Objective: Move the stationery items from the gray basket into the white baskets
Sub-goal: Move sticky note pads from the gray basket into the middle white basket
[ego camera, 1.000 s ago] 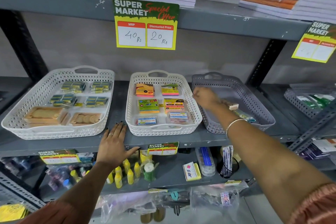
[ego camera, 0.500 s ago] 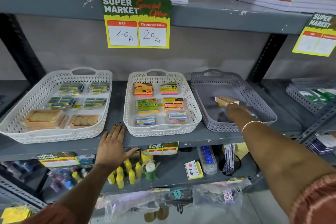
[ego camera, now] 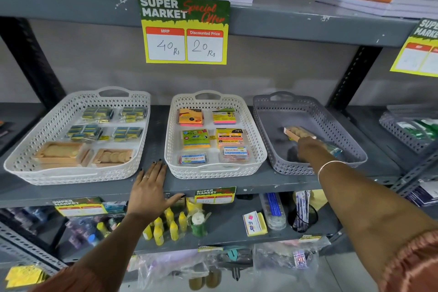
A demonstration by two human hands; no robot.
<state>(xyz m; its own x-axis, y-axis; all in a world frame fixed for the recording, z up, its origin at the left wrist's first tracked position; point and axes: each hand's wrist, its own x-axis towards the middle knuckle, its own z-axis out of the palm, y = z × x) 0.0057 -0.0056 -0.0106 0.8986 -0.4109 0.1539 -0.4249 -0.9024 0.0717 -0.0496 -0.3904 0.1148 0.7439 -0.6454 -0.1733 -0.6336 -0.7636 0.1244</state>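
Observation:
The gray basket [ego camera: 263, 114] stands at the right of the middle shelf. My right hand [ego camera: 308, 150] reaches into it, fingers closed on the near end of a tan box of wooden discs [ego camera: 297, 132], which sits tilted. A clear packet with green [ego camera: 333, 148] lies partly hidden under my wrist. The middle white basket [ego camera: 171, 149] holds sticky-note pads and small clear boxes. In the left white basket [ego camera: 21, 161] lie blue-yellow packs and two tan boxes [ego camera: 59, 153]. My left hand [ego camera: 149, 187] rests flat and open on the shelf edge between the white baskets.
A price sign [ego camera: 184, 31] hangs from the upper shelf, which carries paper stacks. Another gray basket [ego camera: 391, 125] sits at far right. The lower shelf holds yellow bottles [ego camera: 166, 223], an eraser box [ego camera: 253, 224] and a mesh pen holder [ego camera: 302, 217].
My right hand went from the gray basket's left rim down into the basket and closed on the tan box. My left hand stayed on the shelf edge.

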